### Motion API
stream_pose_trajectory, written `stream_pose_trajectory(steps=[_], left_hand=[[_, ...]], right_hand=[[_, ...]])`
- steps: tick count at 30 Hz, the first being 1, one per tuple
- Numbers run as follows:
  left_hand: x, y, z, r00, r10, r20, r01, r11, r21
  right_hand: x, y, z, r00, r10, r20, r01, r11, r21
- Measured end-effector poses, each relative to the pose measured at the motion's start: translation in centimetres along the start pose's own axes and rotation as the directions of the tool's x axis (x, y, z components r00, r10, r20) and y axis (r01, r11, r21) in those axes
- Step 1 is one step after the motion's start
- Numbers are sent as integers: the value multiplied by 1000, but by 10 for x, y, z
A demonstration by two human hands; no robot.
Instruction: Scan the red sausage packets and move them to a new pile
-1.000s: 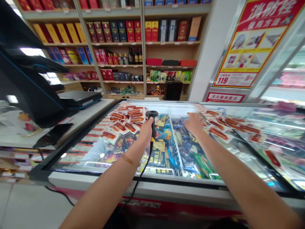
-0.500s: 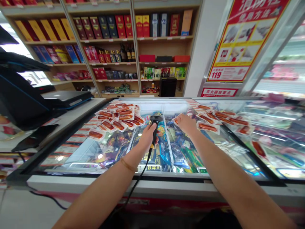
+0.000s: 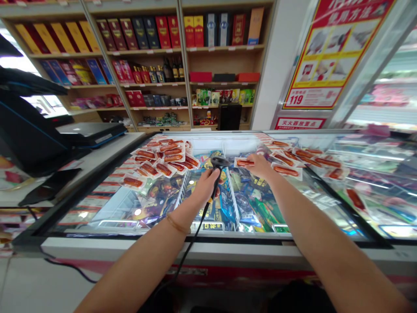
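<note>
My left hand (image 3: 207,184) is wrapped round the handle of a black corded barcode scanner (image 3: 219,162), its head pointing away to the right. Just right of the scanner head, my right hand (image 3: 259,165) pinches a packaged sausage (image 3: 243,162) by its right end, above the glass lid. The sausage is reddish brown in a clear flat pack. On the glass to the left lies a heap of packaged sausages (image 3: 163,158). More packaged sausages (image 3: 286,170) lie to the right of my right hand, some reaching across the dark frame bar.
Beneath the glass of the chest freezer (image 3: 130,245) are bagged goods in wire baskets. A black scale (image 3: 94,132) stands on the counter at left. Shelves with boxes and bottles (image 3: 176,71) line the back. The scanner's cable (image 3: 192,243) hangs over the freezer's front edge.
The sausage pack in my right hand has turned from tilted to nearly level, and more of it shows. The scanner has shifted slightly right, its head turning toward the pack.
</note>
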State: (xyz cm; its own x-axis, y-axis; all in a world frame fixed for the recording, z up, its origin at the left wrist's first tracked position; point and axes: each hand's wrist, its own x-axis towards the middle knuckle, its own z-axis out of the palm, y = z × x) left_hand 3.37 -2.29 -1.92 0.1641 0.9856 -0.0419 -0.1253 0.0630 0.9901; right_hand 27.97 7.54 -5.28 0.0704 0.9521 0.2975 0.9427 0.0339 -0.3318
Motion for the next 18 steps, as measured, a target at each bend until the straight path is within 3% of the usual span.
stream_pose_trajectory(steps=[3,5,10,13,18], left_hand=[[1,-2,-1,1000,4,28,-5,1000,9],[0,-1,-1,999,13,42,-13,1000,-1],[-2,2,-4,994,82,78,-81,997,-10],[-3,3,-5,991,103,90,-102,995,-9],[-3,1,-6,987,92,134,-89,996,-28]], right_hand=[[1,-1,-2,999,-50,3,50,997,66],[1,-4,-2,988,-125,-91,132,988,81],[-2,-21,-6,908,-249,-337,299,949,105],[-6,-30,-11,883,-272,-383,327,941,86],[-11,-38,-15,884,-258,-390,310,948,76]])
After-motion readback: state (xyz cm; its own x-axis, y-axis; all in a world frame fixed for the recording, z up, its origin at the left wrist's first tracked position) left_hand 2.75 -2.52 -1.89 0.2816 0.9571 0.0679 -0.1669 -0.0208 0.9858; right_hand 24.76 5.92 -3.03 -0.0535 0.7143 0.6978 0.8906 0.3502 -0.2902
